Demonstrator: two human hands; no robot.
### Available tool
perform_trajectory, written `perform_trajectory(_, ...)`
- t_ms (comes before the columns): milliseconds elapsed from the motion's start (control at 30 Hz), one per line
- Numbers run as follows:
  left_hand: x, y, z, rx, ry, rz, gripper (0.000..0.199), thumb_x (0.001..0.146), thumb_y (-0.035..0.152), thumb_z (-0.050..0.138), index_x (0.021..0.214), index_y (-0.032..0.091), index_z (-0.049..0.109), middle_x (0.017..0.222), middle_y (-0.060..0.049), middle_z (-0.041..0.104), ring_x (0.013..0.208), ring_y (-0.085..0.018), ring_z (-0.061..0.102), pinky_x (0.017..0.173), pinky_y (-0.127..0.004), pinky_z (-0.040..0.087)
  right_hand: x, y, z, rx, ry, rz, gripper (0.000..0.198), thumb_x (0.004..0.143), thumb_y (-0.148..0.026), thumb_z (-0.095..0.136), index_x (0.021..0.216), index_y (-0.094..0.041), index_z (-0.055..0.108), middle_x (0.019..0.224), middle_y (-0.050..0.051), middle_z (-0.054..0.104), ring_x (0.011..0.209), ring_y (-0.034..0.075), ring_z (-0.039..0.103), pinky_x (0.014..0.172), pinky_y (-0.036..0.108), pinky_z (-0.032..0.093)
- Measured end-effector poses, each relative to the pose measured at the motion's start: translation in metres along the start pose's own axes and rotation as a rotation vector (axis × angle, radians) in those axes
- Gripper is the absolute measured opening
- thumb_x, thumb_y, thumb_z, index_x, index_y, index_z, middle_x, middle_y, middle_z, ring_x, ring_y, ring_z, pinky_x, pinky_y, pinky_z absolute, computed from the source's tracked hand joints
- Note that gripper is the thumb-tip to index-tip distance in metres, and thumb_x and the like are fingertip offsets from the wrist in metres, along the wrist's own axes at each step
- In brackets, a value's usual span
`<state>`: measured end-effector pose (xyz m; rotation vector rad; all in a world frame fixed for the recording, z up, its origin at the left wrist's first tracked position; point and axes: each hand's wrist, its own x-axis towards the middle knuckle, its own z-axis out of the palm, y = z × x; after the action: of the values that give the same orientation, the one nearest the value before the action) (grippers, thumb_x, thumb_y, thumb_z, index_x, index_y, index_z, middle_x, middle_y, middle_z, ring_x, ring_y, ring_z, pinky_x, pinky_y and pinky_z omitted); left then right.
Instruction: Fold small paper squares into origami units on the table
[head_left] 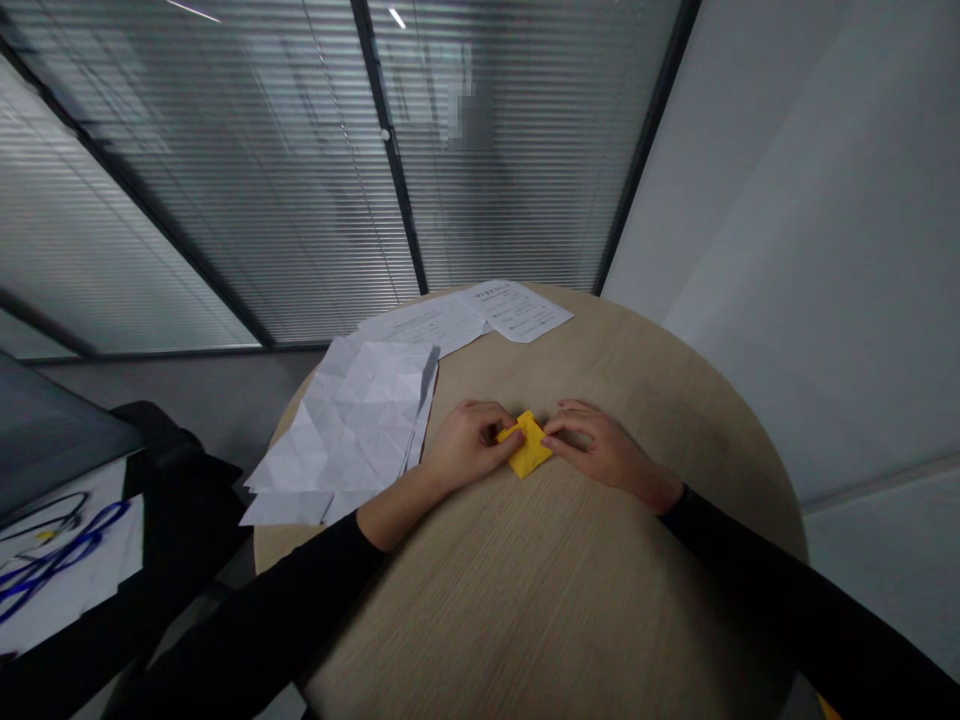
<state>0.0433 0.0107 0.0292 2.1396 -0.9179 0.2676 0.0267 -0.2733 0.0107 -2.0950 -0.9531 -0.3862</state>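
Note:
A small folded piece of yellow paper [531,455] lies between my hands near the middle of the round wooden table. My left hand [469,440] pinches its left edge, the thumb on top and the fingers curled behind. From the other side my right hand [600,447] grips the right edge between thumb and fingertips. The paper is roughly diamond-shaped, with a small folded flap at its far end. The undersides of the fingers and of the paper are hidden.
Creased white sheets [352,420] are stacked left of my left hand. Printed pages [517,310] lie at the table's [585,600] far edge. At the lower left, a blue cable [71,550] rests on white paper over a dark chair. A glass partition with blinds stands behind.

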Motion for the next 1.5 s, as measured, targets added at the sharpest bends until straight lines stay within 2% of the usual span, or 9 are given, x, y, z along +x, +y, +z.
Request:
perform_trajectory(367, 0.000, -0.003, 0.001, 0.018, 0.005, 0.015, 0.039, 0.111, 0.041, 0.072, 0.077, 0.022, 0.072, 0.074, 0.000, 0.073, 0.070, -0.016, 0.067, 0.082, -0.035, 0.055, -0.001, 0.000, 0.006, -0.028, 0.020, 0.016, 0.005, 0.112, -0.030, 0.079, 0.111, -0.034, 0.082, 0.105, 0.000, 0.088, 0.100, 0.026, 0.082, 0.125, 0.059, 0.059)
perform_trajectory(467, 0.000, 0.002, 0.000, -0.029, 0.011, 0.038, 0.033, 0.113, 0.042, 0.072, 0.087, 0.023, 0.077, 0.083, -0.002, 0.080, 0.076, -0.018, 0.073, 0.086, -0.037, 0.058, -0.001, 0.001, 0.007, -0.050, 0.050, 0.028, 0.004, 0.111, -0.032, 0.079, 0.108, -0.033, 0.082, 0.102, 0.000, 0.087, 0.099, 0.026, 0.082, 0.124, 0.059, 0.061)
perform_trajectory(567, 0.000, 0.007, -0.002, -0.062, 0.033, 0.078, 0.028, 0.112, 0.047, 0.076, 0.099, 0.023, 0.081, 0.097, -0.004, 0.088, 0.089, -0.021, 0.082, 0.099, -0.043, 0.060, -0.001, 0.001, 0.008, -0.067, 0.090, 0.029, 0.004, 0.109, -0.031, 0.081, 0.105, -0.032, 0.082, 0.097, 0.001, 0.087, 0.097, 0.027, 0.082, 0.120, 0.059, 0.063)
perform_trajectory(700, -0.001, 0.009, -0.002, 0.000, 0.071, 0.098, 0.040, 0.102, 0.062, 0.088, 0.099, 0.024, 0.080, 0.104, -0.005, 0.090, 0.096, -0.025, 0.085, 0.106, -0.048, 0.059, 0.000, -0.001, 0.007, -0.084, 0.103, -0.015, 0.006, 0.108, -0.027, 0.082, 0.105, -0.032, 0.081, 0.095, 0.001, 0.086, 0.095, 0.027, 0.082, 0.119, 0.058, 0.064)
perform_trajectory(900, -0.001, 0.006, 0.000, 0.002, 0.088, 0.103, 0.020, 0.107, 0.040, 0.082, 0.095, 0.024, 0.079, 0.098, -0.002, 0.089, 0.094, -0.023, 0.085, 0.104, -0.046, 0.059, 0.001, -0.004, 0.008, -0.101, 0.116, -0.042, 0.006, 0.108, -0.028, 0.082, 0.107, -0.033, 0.081, 0.099, 0.001, 0.088, 0.096, 0.027, 0.084, 0.121, 0.060, 0.064)
perform_trajectory(1100, 0.001, 0.007, 0.002, -0.061, 0.113, 0.127, 0.032, 0.109, 0.049, 0.084, 0.090, 0.024, 0.078, 0.102, -0.003, 0.089, 0.095, -0.022, 0.084, 0.106, -0.046, 0.060, 0.001, -0.007, 0.006, -0.041, 0.071, -0.061, 0.007, 0.111, -0.030, 0.080, 0.116, -0.035, 0.081, 0.109, 0.001, 0.090, 0.102, 0.027, 0.085, 0.123, 0.060, 0.064)
perform_trajectory(1200, 0.000, 0.008, 0.003, -0.083, 0.119, 0.135, 0.033, 0.110, 0.050, 0.084, 0.091, 0.024, 0.078, 0.094, -0.002, 0.088, 0.090, -0.021, 0.083, 0.106, -0.046, 0.060, 0.001, -0.009, 0.005, 0.020, 0.099, -0.015, 0.005, 0.112, -0.033, 0.081, 0.116, -0.035, 0.081, 0.114, 0.002, 0.090, 0.109, 0.027, 0.086, 0.117, 0.056, 0.067)
perform_trajectory(1333, -0.003, 0.009, 0.005, -0.122, 0.144, 0.068, 0.031, 0.106, 0.055, 0.088, 0.106, 0.024, 0.081, 0.096, -0.004, 0.086, 0.086, -0.020, 0.080, 0.099, -0.042, 0.063, -0.001, -0.010, 0.006, 0.105, 0.148, 0.105, 0.015, 0.110, -0.039, 0.083, 0.123, -0.032, 0.080, 0.118, 0.005, 0.089, 0.109, 0.026, 0.087, 0.100, 0.044, 0.073)
perform_trajectory(1500, -0.002, 0.009, 0.005, -0.170, 0.104, 0.047, 0.034, 0.109, 0.051, 0.085, 0.130, 0.024, 0.082, 0.097, -0.003, 0.085, 0.087, -0.020, 0.080, 0.097, -0.041, 0.062, -0.003, -0.013, 0.009, 0.129, 0.168, 0.122, 0.013, 0.113, -0.040, 0.079, 0.123, -0.031, 0.081, 0.127, 0.007, 0.088, 0.116, 0.026, 0.087, 0.105, 0.045, 0.072)
